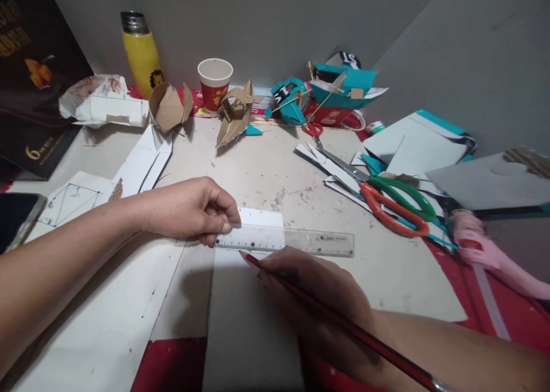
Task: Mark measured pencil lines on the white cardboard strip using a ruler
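Note:
A clear plastic ruler (318, 242) lies across a long white card strip (249, 323), whose far end shows beyond the ruler. My left hand (204, 211) is closed, its fingertips pressed on the ruler's left end. In my right hand (318, 300) is a red and black pencil (344, 323), slanting down to the left. The pencil's tip is at the ruler's near edge, over the card, a little right of my left fingertips. Parts of the right fingers are dark and blurred.
Scissors with orange and green handles (395, 208) lie among card scraps on the right, near a pink glue gun (485, 249). Along the back stand a yellow bottle (141, 57), a paper cup (215, 88) and cardboard pieces (236, 117). A phone (17, 220) sits far left.

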### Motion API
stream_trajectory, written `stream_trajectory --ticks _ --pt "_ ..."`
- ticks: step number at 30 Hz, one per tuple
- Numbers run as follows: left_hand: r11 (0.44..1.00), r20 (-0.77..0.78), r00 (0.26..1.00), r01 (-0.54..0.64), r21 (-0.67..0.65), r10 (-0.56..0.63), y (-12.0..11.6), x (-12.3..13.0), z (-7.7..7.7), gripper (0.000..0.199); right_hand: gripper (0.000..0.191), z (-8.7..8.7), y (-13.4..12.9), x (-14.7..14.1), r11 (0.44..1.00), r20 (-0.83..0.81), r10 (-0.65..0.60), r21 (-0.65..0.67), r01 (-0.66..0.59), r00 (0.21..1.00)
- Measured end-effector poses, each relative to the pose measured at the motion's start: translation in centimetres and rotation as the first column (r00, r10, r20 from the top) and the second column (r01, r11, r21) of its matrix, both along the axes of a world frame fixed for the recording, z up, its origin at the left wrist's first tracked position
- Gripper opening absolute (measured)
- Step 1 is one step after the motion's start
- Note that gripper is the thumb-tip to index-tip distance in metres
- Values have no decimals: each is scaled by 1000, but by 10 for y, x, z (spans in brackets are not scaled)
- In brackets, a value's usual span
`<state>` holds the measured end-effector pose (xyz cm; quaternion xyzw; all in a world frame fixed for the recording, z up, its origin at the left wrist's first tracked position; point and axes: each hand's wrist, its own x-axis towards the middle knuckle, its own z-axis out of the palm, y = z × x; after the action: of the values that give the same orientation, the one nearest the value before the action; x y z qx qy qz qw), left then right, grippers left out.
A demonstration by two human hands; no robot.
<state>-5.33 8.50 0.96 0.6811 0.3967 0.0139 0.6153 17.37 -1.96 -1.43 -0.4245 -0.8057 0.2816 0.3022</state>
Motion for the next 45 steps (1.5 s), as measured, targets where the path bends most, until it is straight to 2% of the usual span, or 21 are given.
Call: stream_trajectory --ticks 13,35,45 --pt "1000 14 1000 -3 1 3 1 -1 -1 18 15 -2 3 -1 999 -25 41 -2 -41 999" --pt "1000 5 1000 -2 6 2 0 -1 -2 18 13 -6 0 -1 999 -18 22 -28 -23 1000" --pt "1000 33 999 -14 -6 14 0 1 0 16 20 -6 2 0 999 -55 25 -39 -27 998"
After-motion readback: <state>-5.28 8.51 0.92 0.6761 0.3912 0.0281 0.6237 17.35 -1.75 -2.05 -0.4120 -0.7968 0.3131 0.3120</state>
